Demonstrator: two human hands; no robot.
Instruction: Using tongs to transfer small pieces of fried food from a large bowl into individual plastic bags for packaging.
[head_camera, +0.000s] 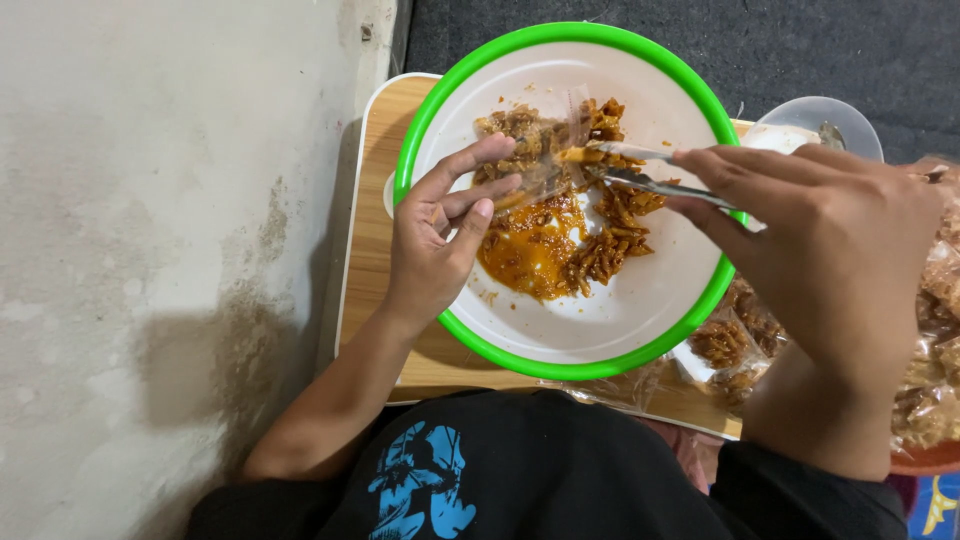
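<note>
Green-rimmed and white inside, the plastic basin (640, 310) sits on a small wooden table (365, 250) set against a stained concrete wall (150, 250), with a heap of orange-brown, sauce-coated snack sticks (580, 225) in its middle. The left hand (440, 235) reaches in over the near rim, thumb and fingers pinching a small clear plastic bag (550, 165) whose mouth hangs just above the heap. The right hand (830, 250) comes from the other side, closed around metal tongs (640, 170) whose tips grip a few sticks right at the bag's opening. Filled bags of the same snack (735, 350) lie below the basin's right rim, more are stacked at the right edge, and a clear lidded container (820, 120) stands behind the right hand. The bag looks thin and limp and is held by one edge only, so its mouth could fold shut as the tongs arrive and sticks could drop back into the basin. The oily sauce may also smear the outside of the bag or make it slip from the fingers. The basin overhangs the table's near edge, so a push on the rim might tip it.
</note>
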